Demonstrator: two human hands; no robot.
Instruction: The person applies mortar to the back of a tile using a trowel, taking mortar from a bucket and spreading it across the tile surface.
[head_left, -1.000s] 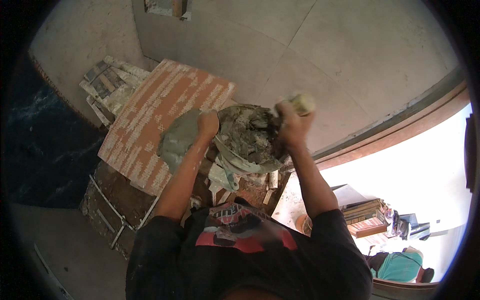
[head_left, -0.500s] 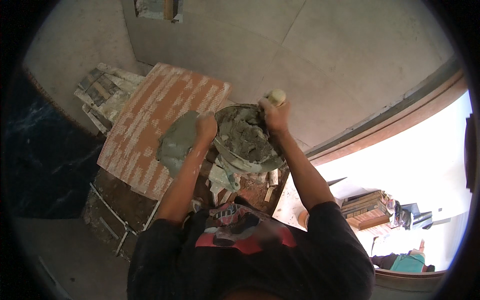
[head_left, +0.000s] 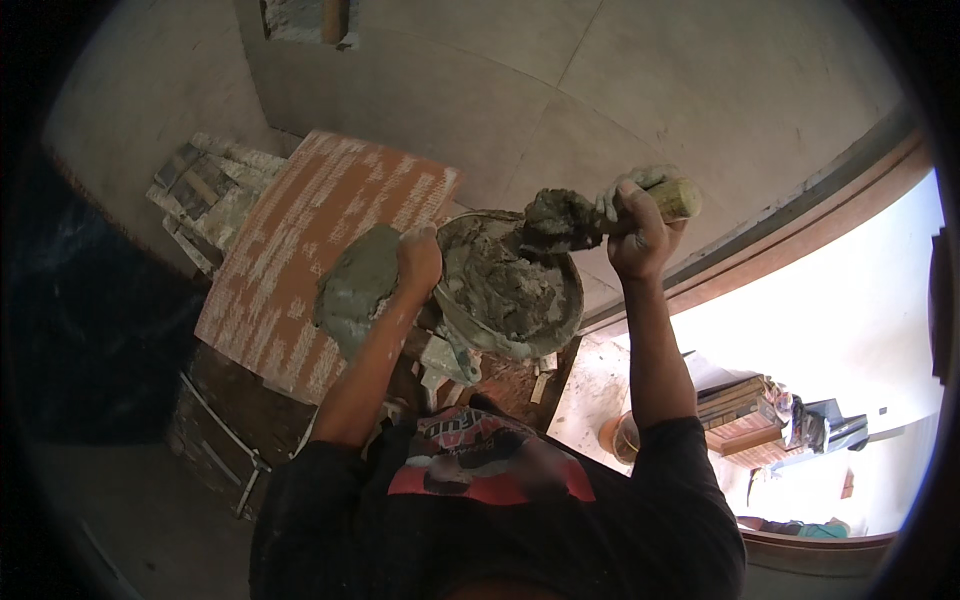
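Observation:
My left hand [head_left: 420,262] is closed on the near-left rim of a round bucket [head_left: 470,335], which holds wet grey mortar [head_left: 505,290]. Above the bucket's far right side, my right hand [head_left: 645,235] grips a trowel [head_left: 682,198] by its pale, thick handle. A dark lump of mortar covers the trowel's blade and hides its shape. To the left of the bucket lies a large tile [head_left: 270,260], its orange ribbed back facing up with whitish streaks. A smooth patch of grey mortar [head_left: 360,285] sits on the tile's right part, partly behind my left forearm.
Mortar-stained boards [head_left: 215,180] stand beyond the tile. Large grey tiles [head_left: 450,80] cover the wall ahead. A pale tool [head_left: 440,355] lies below the bucket. Past the opening at right are an orange bucket [head_left: 620,437], stacked boxes [head_left: 740,410] and another person in teal [head_left: 825,528].
My right hand has moved up and right, lifting the mortar-laden trowel out of the bucket. My left hand stays on the rim. The person in teal has sunk lower in view.

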